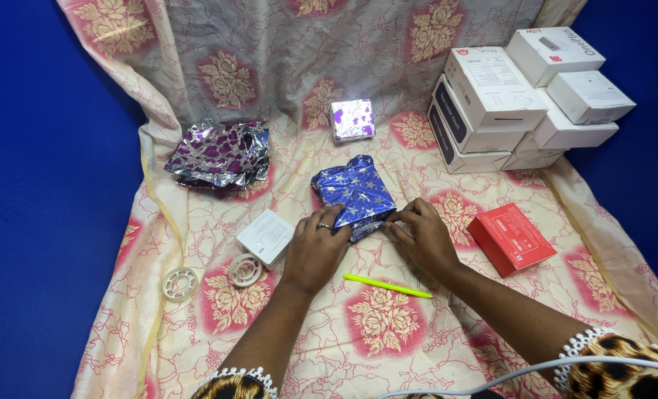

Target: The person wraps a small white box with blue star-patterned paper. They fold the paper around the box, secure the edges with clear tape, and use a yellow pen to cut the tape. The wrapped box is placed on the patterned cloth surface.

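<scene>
Head cam, looking down, close over cloth-covered table [388, 325].

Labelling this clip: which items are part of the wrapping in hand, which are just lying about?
In use:
- left hand and right hand, both on the blue starred parcel

Lying about:
- two tape rolls
- small white box
- yellow-green pen
- red box
- purple foil sheets
- wrapped purple-and-silver box
- stacked white boxes
</scene>
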